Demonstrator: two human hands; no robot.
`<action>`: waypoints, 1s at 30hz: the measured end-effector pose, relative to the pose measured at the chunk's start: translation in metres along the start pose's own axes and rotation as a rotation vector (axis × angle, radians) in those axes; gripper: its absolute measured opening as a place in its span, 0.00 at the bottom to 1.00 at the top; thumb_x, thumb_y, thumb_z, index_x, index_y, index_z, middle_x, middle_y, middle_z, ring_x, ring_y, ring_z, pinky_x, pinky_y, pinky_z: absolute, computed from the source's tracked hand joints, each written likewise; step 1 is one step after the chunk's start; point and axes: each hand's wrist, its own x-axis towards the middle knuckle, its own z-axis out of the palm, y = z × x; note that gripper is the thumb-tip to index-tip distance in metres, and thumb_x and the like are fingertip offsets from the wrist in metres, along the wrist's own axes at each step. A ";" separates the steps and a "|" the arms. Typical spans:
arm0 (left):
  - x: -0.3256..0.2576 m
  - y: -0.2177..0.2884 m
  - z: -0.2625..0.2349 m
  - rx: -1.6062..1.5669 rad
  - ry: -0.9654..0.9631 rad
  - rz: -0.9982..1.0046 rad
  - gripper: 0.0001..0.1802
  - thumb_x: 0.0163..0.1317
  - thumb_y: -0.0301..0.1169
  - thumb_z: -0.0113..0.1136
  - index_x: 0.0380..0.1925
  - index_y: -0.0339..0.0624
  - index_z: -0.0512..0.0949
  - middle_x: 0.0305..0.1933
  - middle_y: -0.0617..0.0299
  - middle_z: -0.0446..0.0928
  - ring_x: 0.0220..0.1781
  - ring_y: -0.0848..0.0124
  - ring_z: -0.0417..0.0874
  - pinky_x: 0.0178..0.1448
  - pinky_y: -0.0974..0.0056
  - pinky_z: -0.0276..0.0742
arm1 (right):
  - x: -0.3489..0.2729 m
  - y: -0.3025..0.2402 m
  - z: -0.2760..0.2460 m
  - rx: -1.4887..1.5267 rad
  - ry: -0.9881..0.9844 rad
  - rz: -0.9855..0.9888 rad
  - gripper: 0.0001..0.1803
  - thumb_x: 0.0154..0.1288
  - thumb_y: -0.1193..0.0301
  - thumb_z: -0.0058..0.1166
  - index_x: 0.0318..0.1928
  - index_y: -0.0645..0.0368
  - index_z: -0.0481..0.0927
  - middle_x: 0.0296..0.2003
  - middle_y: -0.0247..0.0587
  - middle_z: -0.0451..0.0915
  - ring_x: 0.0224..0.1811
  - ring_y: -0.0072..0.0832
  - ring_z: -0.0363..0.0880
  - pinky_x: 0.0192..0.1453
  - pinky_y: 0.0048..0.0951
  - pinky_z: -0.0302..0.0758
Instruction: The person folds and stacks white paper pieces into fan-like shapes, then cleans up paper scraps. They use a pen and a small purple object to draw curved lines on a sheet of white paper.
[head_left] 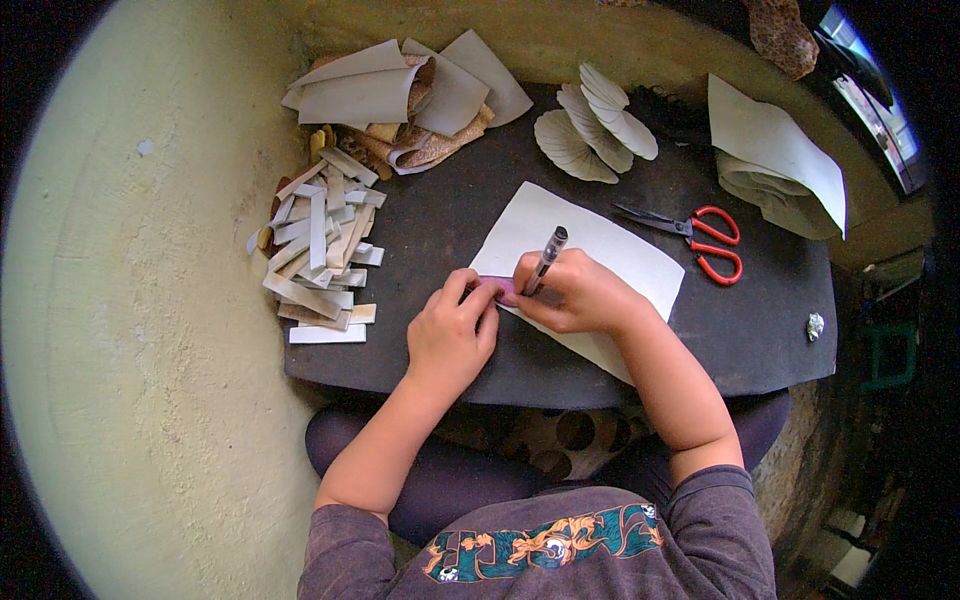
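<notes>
A pale sheet (600,245) lies on the dark board (450,215) across my lap. My right hand (575,295) grips a dark pen (546,258), its tip down at the sheet's left edge. My left hand (452,335) presses a small purple piece (497,288) flat against that edge with its fingertips. The pen tip sits right beside the purple piece.
A heap of pale cut strips (318,250) lies at the board's left. Larger cream sheets (400,95) are piled behind it. Oval cut-outs (595,125) fan out at the back. Red-handled scissors (700,240) lie right of the sheet, folded sheets (775,160) beyond, a crumpled scrap (815,325) near the right edge.
</notes>
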 end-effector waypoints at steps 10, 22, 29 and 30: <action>0.002 -0.002 -0.003 0.008 -0.037 -0.005 0.13 0.55 0.26 0.55 0.41 0.50 0.79 0.44 0.62 0.74 0.39 0.58 0.81 0.39 0.57 0.78 | 0.000 -0.001 0.000 -0.002 0.006 -0.023 0.09 0.56 0.74 0.60 0.31 0.58 0.70 0.23 0.44 0.74 0.25 0.45 0.76 0.30 0.39 0.72; 0.003 -0.002 -0.006 -0.002 -0.055 -0.005 0.13 0.55 0.24 0.55 0.41 0.50 0.79 0.44 0.63 0.74 0.38 0.58 0.81 0.38 0.57 0.78 | 0.001 0.005 0.008 0.041 0.020 -0.053 0.09 0.56 0.75 0.59 0.30 0.59 0.70 0.22 0.45 0.73 0.26 0.46 0.75 0.30 0.40 0.72; 0.002 -0.002 -0.006 0.009 -0.043 -0.001 0.13 0.56 0.25 0.55 0.41 0.50 0.79 0.44 0.63 0.74 0.38 0.58 0.81 0.38 0.57 0.78 | 0.003 -0.003 0.003 -0.015 0.016 -0.035 0.08 0.57 0.75 0.59 0.29 0.59 0.71 0.22 0.46 0.74 0.26 0.46 0.76 0.31 0.40 0.73; 0.002 -0.002 -0.006 0.007 -0.047 -0.004 0.13 0.56 0.25 0.55 0.41 0.50 0.79 0.44 0.63 0.74 0.38 0.58 0.81 0.38 0.57 0.78 | 0.003 -0.001 0.005 -0.003 0.021 -0.040 0.08 0.57 0.75 0.59 0.29 0.59 0.71 0.23 0.46 0.74 0.26 0.46 0.76 0.31 0.40 0.73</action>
